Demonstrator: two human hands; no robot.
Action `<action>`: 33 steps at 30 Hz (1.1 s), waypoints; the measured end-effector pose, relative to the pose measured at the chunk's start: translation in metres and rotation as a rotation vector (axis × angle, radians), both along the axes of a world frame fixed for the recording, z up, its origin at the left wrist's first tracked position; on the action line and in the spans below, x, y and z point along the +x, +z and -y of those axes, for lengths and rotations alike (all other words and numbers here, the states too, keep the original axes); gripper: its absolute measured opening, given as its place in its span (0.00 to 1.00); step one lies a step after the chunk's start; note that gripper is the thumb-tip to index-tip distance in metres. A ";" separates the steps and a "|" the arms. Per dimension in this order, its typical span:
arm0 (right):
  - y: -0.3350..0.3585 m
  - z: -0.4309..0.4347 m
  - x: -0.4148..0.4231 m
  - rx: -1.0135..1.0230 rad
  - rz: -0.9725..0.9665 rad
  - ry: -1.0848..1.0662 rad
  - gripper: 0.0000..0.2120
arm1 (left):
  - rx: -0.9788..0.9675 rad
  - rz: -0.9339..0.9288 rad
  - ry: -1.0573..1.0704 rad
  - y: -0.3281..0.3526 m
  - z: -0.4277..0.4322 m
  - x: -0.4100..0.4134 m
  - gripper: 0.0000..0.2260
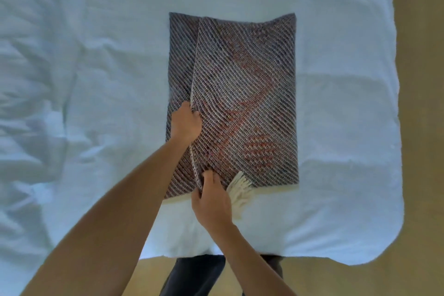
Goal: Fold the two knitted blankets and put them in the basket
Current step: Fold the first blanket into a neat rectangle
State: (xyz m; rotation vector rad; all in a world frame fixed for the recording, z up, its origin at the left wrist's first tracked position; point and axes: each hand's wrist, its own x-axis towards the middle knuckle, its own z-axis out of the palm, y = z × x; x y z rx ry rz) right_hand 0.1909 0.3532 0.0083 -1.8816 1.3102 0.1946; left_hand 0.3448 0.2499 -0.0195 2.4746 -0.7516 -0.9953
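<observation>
One knitted blanket (242, 94), dark grey with white diagonal stitches and reddish patches, lies on the white bed as a tall rectangle. Its upper layer is folded over from the right, leaving a strip of the lower layer bare along the left. A cream fringe (240, 190) sticks out at the near edge. My left hand (186, 122) grips the left edge of the upper layer about halfway up. My right hand (211, 202) pinches the same edge at the near corner, beside the fringe. No second blanket and no basket are in view.
The white bedcover (96, 79) is rumpled on the left. The bed's edge runs down the right side and along the bottom, with tan floor (422, 127) beyond. My dark trouser legs (192, 276) stand against the near edge.
</observation>
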 end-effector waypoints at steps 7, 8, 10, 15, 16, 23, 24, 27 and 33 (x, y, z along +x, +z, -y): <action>-0.011 -0.014 0.034 0.018 0.011 0.050 0.10 | -0.015 -0.016 0.074 -0.013 -0.018 0.033 0.11; -0.012 -0.016 0.037 0.030 0.013 0.062 0.10 | -0.001 -0.015 0.090 -0.015 -0.021 0.037 0.11; -0.016 -0.018 0.042 0.056 0.001 0.075 0.11 | 0.034 -0.036 0.113 -0.019 -0.026 0.042 0.10; -0.021 -0.017 0.045 0.118 -0.042 0.030 0.12 | 0.110 -0.240 0.040 -0.022 -0.029 0.045 0.19; -0.021 -0.016 0.046 0.127 -0.041 0.019 0.12 | 0.117 -0.253 0.031 -0.022 -0.030 0.046 0.19; -0.026 -0.023 0.058 0.142 0.035 -0.003 0.12 | 0.078 -0.159 0.065 -0.025 -0.042 0.052 0.11; -0.027 -0.023 0.057 0.204 0.040 0.016 0.14 | 0.084 -0.171 0.071 -0.026 -0.048 0.051 0.10; -0.031 -0.021 0.051 0.357 0.081 0.038 0.17 | 0.094 -0.227 0.068 -0.030 -0.073 0.043 0.08; -0.030 0.000 0.021 0.130 0.118 0.021 0.10 | 0.224 -0.259 0.031 -0.034 -0.145 0.008 0.09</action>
